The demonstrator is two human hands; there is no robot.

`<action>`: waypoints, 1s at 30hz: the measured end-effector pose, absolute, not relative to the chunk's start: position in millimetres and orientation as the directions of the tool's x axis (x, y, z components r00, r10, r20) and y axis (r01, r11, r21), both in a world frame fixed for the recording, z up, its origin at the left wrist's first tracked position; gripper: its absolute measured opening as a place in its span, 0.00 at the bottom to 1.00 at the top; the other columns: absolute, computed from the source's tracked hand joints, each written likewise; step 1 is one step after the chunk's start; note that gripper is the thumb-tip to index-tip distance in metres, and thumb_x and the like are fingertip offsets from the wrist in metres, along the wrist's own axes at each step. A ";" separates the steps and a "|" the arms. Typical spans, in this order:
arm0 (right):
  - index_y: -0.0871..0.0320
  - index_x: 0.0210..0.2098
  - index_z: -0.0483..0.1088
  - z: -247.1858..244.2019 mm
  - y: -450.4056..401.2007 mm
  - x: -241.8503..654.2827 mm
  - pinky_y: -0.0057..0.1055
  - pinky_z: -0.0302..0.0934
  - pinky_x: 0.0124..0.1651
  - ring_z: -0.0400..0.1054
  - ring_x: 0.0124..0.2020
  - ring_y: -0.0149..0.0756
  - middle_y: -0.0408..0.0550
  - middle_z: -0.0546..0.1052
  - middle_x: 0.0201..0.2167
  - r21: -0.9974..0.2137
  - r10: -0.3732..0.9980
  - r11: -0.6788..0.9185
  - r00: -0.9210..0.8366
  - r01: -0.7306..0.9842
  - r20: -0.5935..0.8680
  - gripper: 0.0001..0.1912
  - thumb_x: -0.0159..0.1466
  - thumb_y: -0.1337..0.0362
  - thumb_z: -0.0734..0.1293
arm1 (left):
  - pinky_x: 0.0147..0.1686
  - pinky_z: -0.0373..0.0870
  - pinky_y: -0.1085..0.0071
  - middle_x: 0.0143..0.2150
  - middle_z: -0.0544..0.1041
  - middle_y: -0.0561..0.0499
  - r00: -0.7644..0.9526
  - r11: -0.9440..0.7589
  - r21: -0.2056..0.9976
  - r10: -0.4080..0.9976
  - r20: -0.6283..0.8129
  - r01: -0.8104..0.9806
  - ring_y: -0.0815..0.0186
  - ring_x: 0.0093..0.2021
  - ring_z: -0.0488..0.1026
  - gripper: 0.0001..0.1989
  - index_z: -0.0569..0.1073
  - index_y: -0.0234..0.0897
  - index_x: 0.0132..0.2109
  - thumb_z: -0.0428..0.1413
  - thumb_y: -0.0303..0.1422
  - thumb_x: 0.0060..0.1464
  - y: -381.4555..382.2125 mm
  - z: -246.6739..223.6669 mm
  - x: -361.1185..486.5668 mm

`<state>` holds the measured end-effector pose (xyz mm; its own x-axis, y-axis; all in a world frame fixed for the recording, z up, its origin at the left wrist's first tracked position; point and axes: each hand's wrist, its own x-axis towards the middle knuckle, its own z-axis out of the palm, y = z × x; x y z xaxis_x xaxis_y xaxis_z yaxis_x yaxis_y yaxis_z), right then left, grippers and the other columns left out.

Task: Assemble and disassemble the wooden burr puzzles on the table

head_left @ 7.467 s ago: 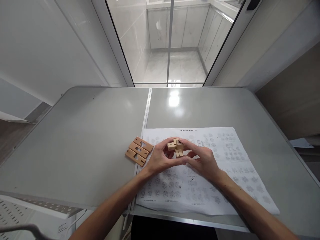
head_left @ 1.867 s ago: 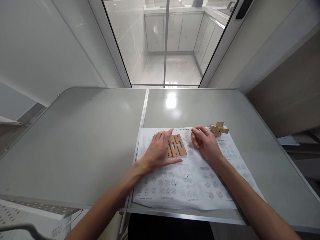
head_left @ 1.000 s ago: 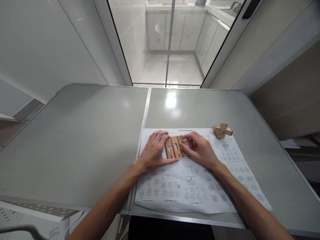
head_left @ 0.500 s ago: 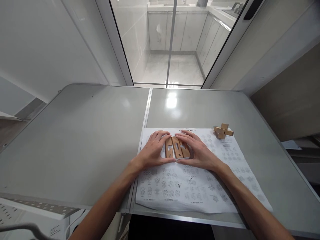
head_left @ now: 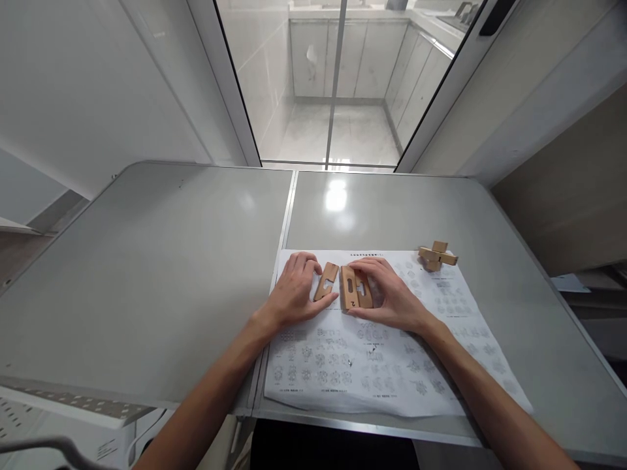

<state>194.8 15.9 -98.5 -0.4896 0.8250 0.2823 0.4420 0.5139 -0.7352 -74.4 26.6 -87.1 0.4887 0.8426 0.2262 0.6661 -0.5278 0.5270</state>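
Note:
Three flat wooden puzzle pieces with cut-outs lie on a printed paper sheet (head_left: 392,385). My left hand (head_left: 292,292) curls around the left puzzle piece (head_left: 323,287), which sits tilted, its fingers at the upper left edge and its thumb along the lower end. A gap separates it from the other two. My right hand (head_left: 392,297) grips that pair, fingers at the far edge and thumb at the near edge. The pair is a puzzle piece marked 2 (head_left: 347,297) and, touching its right side, another puzzle piece (head_left: 361,287) partly hidden by my fingers.
An assembled cluster of wooden blocks (head_left: 437,256) stands at the sheet's upper right corner. The grey table (head_left: 161,274) has a metal seam (head_left: 288,215) left of the sheet. Beyond its far edge is a glass door (head_left: 313,130).
My left hand has moved left with the left puzzle piece, which now tilts and stands apart from the others. My right hand stays on the other two pieces.

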 end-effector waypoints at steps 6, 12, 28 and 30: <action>0.43 0.69 0.64 -98.2 15.2 193.3 0.62 0.67 0.65 0.64 0.66 0.60 0.54 0.74 0.63 -0.740 0.832 0.513 -0.463 0.435 0.305 0.42 0.61 0.54 0.82 | 0.57 0.72 0.51 0.54 0.72 0.39 0.461 -0.511 0.478 0.857 0.228 0.714 0.49 0.57 0.67 0.11 0.71 0.37 0.46 0.61 0.38 0.64 26.7 -88.0 -75.0; 0.43 0.69 0.64 -97.1 13.1 191.8 0.61 0.68 0.65 0.66 0.66 0.60 0.54 0.73 0.63 -0.759 0.852 0.495 -0.407 0.422 0.329 0.42 0.61 0.54 0.82 | 0.58 0.71 0.51 0.56 0.73 0.37 0.485 -0.523 0.477 0.849 0.212 0.707 0.49 0.58 0.67 0.07 0.71 0.36 0.45 0.55 0.35 0.71 27.1 -89.4 -75.2; 0.43 0.70 0.63 -101.6 11.9 189.9 0.59 0.67 0.67 0.68 0.66 0.57 0.53 0.72 0.66 -0.813 0.883 0.459 -0.283 0.359 0.374 0.43 0.61 0.57 0.81 | 0.30 0.60 0.71 0.27 0.67 0.58 0.412 -0.101 0.930 0.909 -0.058 0.353 0.69 0.26 0.61 0.18 0.69 0.40 0.41 0.44 0.45 0.76 24.7 -76.1 -70.5; 0.43 0.71 0.62 -102.6 11.0 189.1 0.60 0.66 0.68 0.69 0.66 0.57 0.53 0.71 0.66 -0.825 0.895 0.437 -0.267 0.360 0.357 0.44 0.60 0.57 0.81 | 0.29 0.57 0.71 0.26 0.65 0.58 0.405 -0.086 0.930 0.912 -0.072 0.359 0.69 0.25 0.59 0.18 0.70 0.39 0.41 0.45 0.45 0.75 25.7 -75.9 -71.1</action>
